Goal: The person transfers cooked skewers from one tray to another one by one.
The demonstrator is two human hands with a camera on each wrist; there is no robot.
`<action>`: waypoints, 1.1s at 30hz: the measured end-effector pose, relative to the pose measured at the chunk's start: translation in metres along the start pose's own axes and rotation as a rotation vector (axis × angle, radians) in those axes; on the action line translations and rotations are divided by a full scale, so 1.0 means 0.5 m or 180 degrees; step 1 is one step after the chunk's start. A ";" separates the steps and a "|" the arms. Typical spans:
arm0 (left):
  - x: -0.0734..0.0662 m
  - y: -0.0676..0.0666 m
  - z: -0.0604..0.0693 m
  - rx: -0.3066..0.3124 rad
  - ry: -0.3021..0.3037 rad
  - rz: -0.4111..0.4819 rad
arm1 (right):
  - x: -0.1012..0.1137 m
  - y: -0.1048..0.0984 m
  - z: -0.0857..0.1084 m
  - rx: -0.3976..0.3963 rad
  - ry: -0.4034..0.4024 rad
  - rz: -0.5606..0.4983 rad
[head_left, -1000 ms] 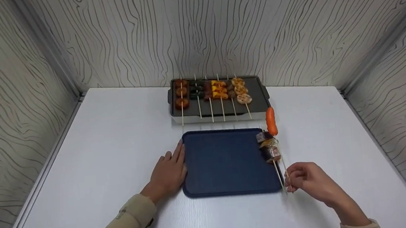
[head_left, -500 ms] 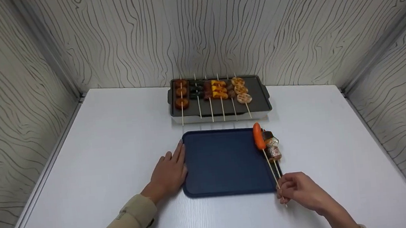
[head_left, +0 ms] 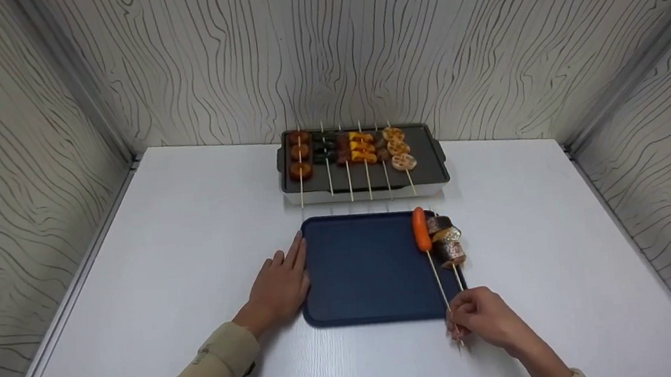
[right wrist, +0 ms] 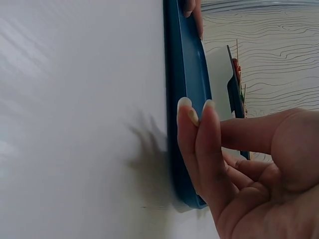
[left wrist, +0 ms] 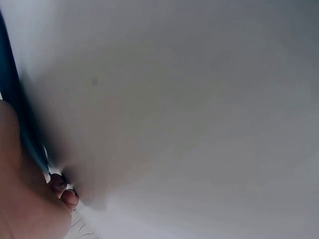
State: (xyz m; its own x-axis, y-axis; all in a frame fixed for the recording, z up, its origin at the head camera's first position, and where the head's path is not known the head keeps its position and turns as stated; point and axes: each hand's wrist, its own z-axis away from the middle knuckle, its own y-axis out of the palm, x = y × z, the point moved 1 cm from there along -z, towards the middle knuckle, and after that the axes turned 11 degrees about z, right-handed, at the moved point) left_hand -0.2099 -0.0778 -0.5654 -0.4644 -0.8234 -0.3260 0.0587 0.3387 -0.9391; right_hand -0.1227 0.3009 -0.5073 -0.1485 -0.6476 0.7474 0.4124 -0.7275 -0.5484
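We saw the right hand (head_left: 485,319) pinching the orange sausage skewer (head_left: 421,231) near its lower end. From this nearer hand, the long axis ran forward and slightly left over the right of the tray (head_left: 362,275); we could not confirm contact. The left hand (head_left: 279,285), fingers extended, touched the tray's left edge.

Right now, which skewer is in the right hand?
The orange sausage skewer, over the right side of the blue tray. The right hand pinches its stick; it bears one long piece, the other skewers several.
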 end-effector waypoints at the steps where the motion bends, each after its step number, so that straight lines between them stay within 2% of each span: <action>1: 0.000 0.001 0.000 -0.0003 -0.0002 0.0004 | 0.001 0.001 -0.001 -0.0034 0.0018 0.0029; 8: -0.004 -0.005 0.001 -0.0033 0.0019 0.0021 | 0.003 0.008 -0.005 -0.0346 0.0137 0.0192; 14: -0.007 -0.010 0.002 -0.0002 -0.0024 0.0033 | 0.009 0.013 -0.008 -0.0458 0.0233 0.0348; 20: -0.008 -0.009 0.003 0.0030 -0.0051 0.0035 | 0.014 0.017 -0.012 -0.0619 0.0295 0.0697; 27: -0.009 -0.010 0.003 0.0017 -0.0039 0.0069 | 0.019 0.018 -0.014 -0.0646 0.0375 0.1003; 33: -0.009 -0.012 0.003 0.0065 -0.0052 0.0050 | 0.025 0.016 -0.011 -0.0656 0.0402 0.1105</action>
State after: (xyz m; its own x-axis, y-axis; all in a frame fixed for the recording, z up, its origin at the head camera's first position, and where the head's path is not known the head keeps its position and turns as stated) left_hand -0.2069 -0.0768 -0.5585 -0.4489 -0.8255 -0.3422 0.0839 0.3423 -0.9358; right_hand -0.1261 0.2856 -0.5045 -0.1466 -0.8755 0.4604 0.2709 -0.4832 -0.8326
